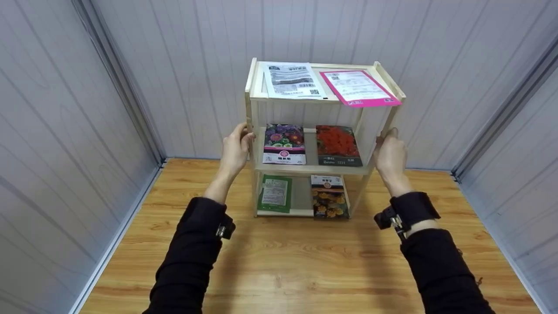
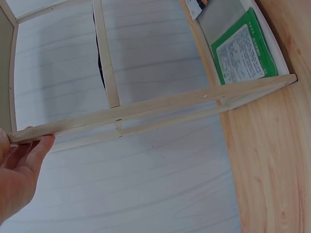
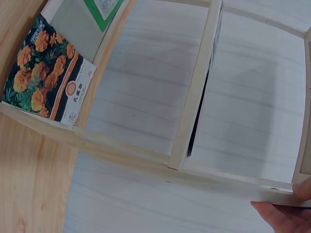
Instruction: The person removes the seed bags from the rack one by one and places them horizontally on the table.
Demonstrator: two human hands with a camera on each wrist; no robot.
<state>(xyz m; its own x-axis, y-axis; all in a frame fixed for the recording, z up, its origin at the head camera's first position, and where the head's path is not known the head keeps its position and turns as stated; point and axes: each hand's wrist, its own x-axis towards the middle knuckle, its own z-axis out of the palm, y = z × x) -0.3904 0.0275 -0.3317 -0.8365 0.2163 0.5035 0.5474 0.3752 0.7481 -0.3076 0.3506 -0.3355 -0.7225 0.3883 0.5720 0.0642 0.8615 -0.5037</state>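
Note:
A small three-tier wooden shelf (image 1: 311, 169) stands in the middle of the head view. My left hand (image 1: 236, 148) grips its left upright between the top and middle tiers; in the left wrist view the fingers and thumb of that hand (image 2: 22, 179) close round the post. On the opposite side my right hand (image 1: 391, 157) holds the right upright at a similar height, pinching it in the right wrist view. Flower packets lie on the tiers: a purple one (image 1: 284, 144) and a red one (image 1: 338, 146) in the middle, a green packet (image 1: 275, 194) and an orange-flower packet (image 1: 330, 198) below.
On the top tier lie a white printed packet (image 1: 293, 81) and a pink-edged packet (image 1: 359, 88) that overhangs the front edge. Behind the shelf rises a pale panelled wall (image 1: 209, 65), with side walls left and right. The floor (image 1: 287, 266) is wood-patterned.

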